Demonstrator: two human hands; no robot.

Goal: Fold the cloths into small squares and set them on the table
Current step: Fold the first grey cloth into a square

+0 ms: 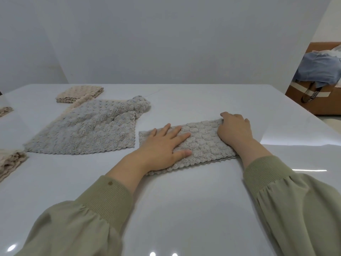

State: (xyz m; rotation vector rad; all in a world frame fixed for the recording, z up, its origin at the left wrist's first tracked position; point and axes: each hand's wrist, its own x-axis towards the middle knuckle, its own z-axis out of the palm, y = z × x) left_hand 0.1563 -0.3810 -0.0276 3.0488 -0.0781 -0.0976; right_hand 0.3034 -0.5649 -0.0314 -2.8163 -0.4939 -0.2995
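A grey bobbled cloth [203, 143], folded into a long strip, lies on the white table [184, 200] in front of me. My left hand [164, 145] lies flat on its left half, fingers straight and spread. My right hand [235, 129] sits on its right end with the fingers curled over the far edge of the cloth. A larger grey cloth [88, 130] lies spread out to the left. A folded beige cloth [79, 94] sits at the back left.
A crumpled beige cloth [10, 162] lies at the left edge, and another bit of beige cloth [5, 110] further back. Beyond the table's right edge stands a brown box [326, 100] with blue fabric [319, 69] on top. A plain wall is behind.
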